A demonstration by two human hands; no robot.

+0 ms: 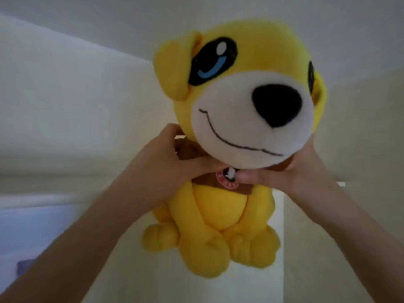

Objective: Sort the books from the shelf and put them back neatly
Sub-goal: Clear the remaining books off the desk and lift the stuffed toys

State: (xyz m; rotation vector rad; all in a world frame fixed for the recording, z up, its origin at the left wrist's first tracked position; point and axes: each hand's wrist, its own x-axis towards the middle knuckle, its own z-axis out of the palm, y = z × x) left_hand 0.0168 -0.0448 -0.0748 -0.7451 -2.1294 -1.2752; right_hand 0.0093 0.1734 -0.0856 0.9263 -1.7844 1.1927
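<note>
Left hand point(166, 158) and right hand point(293, 171) each grip the yellow plush dog point(220, 211) at its neck; no books or shelf show; best set it aside gently, grips even

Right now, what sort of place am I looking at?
Probably a room in a home, though little shows: plain pale walls meet a ceiling, and the left hand and right hand hold up a yellow plush dog by its neck.
</note>
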